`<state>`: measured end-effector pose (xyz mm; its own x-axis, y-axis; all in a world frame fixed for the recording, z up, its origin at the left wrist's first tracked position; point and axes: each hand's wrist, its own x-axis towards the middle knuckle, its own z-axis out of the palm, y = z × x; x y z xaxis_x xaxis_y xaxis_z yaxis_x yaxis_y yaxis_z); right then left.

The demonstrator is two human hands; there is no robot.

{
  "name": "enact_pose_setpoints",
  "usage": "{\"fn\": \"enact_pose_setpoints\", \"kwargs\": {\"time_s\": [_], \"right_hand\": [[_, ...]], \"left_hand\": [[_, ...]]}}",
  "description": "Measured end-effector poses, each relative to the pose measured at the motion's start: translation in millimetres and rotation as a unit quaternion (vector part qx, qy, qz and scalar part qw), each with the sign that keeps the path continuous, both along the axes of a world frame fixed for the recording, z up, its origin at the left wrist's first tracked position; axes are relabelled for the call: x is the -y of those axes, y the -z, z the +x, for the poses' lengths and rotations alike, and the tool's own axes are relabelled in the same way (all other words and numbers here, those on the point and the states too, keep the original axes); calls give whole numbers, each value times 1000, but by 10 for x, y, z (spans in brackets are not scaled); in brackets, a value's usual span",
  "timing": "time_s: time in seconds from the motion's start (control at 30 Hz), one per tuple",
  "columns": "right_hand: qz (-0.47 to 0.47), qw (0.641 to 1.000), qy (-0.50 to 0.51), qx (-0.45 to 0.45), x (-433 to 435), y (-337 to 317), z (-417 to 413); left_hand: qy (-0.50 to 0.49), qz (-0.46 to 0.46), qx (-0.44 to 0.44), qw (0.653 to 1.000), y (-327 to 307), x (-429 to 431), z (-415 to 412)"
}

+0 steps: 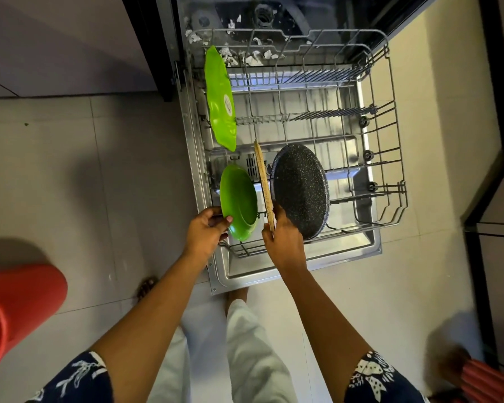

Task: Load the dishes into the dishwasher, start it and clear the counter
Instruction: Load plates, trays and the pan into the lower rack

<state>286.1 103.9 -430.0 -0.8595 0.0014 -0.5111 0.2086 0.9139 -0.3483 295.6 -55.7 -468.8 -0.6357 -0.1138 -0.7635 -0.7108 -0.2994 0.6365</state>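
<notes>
Pale tiled floor (105, 175), dim kitchen, dark cabinet edges left and right. Dishwasher door (303, 266) folded down flat, wire rack (384, 158) pulled out over it. White paper scraps (253, 58) scattered at far end of rack. Red bucket (21, 303) on floor near left; red ribbed thing (483, 382) near right corner, unclear what.

Left hand (207, 231) gripping near rim of round green plate (239, 202), plate on edge at near-left of rack. Right hand (282, 239) closed on near end of thin wooden board (264, 184), board upright on edge, between plate and dark speckled pan (300, 190). Pan tilted on edge just right of board, touching right hand. Long green leaf-shaped dish (220, 100) standing on edge along left side of rack, farther back, well apart from both hands.

Count: two green dishes, one board, one pan, one bucket. Right half of rack bare tines only.
</notes>
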Motion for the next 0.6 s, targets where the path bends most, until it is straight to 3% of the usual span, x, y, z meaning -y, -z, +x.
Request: {"fn": "enact_pose_setpoints", "kwargs": {"time_s": [0.23,0.33,0.53,0.6], "right_hand": [[-9,999,6,37,70,-344,58],[19,998,-3,56,141,-563,10],[35,999,-22,29,273,-505,-250],[40,998,-49,11,316,-528,-261]], "left_hand": [[15,-67,5,998,-552,103,23],[76,-108,-3,991,-878,163,-3],[148,-170,-6,974,-831,246,-211],[129,-175,-4,976,-831,275,-230]]}}
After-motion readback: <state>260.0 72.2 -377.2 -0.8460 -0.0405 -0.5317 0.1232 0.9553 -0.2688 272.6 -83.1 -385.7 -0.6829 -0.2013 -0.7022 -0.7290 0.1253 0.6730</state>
